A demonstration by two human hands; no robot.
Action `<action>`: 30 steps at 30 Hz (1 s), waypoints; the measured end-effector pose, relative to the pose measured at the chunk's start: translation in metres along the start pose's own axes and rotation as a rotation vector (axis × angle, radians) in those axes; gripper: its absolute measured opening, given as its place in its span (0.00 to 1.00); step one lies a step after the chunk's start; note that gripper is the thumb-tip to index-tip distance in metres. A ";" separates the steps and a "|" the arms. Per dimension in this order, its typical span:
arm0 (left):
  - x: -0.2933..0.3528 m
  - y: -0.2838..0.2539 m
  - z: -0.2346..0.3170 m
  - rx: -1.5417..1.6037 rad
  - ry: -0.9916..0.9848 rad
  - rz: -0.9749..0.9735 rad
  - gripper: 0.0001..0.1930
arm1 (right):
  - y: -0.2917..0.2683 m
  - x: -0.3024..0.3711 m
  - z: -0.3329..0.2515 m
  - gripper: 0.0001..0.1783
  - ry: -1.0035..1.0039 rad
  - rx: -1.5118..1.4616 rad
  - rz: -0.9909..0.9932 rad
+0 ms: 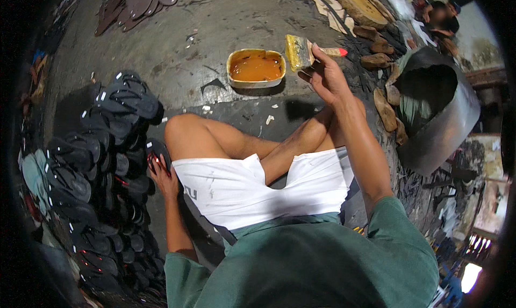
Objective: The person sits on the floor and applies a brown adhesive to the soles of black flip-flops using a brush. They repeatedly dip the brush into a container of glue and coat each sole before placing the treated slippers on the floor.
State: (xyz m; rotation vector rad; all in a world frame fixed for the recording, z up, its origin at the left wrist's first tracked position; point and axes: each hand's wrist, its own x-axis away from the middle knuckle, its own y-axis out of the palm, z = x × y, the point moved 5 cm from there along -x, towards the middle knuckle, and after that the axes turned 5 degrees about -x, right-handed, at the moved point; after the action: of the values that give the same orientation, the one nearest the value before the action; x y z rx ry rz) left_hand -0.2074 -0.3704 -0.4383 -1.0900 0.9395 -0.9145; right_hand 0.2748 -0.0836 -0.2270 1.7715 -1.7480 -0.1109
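My right hand (pixel 329 78) is closed around the handle of a wide paintbrush (pixel 299 53), raised to the right of a tub (pixel 255 84). The brush's bristles are coated in yellow, and its handle ends in a red tip. Thick amber-brown liquid (pixel 257 69) fills much of the tub, whose rim is smeared with it. Down beside my left thigh, my left hand (pixel 165 180) has its fingers on a black flip-flop (pixel 158 150) and grips it; part of the sole is hidden behind the hand.
Stacked black flip-flops (pixel 75 184) line my left side. Brown sole pieces (pixel 137 6) lie at the far left. To the right stand a curved metal sheet (pixel 449 114) and wooden shoe lasts (pixel 384 109). A round wooden block (pixel 361 7) and another person (pixel 443 18) are at the far right.
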 end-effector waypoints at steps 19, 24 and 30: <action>-0.057 -0.166 0.255 2.635 -0.328 -0.455 0.32 | 0.121 0.094 -0.061 0.23 -0.357 0.193 -0.287; -0.052 -0.165 0.305 2.499 -0.107 -0.841 0.33 | 0.111 0.093 -0.053 0.22 -0.475 0.490 -0.275; -0.053 -0.187 0.336 2.232 -0.416 -0.728 0.31 | 0.115 0.132 -0.049 0.16 -0.714 0.588 -0.513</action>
State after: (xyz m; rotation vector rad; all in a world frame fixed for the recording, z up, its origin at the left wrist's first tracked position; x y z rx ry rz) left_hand 0.0647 -0.2596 -0.1836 0.4867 -1.0165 -1.4257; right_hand 0.2134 -0.1772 -0.0837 2.8542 -1.8451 -0.5491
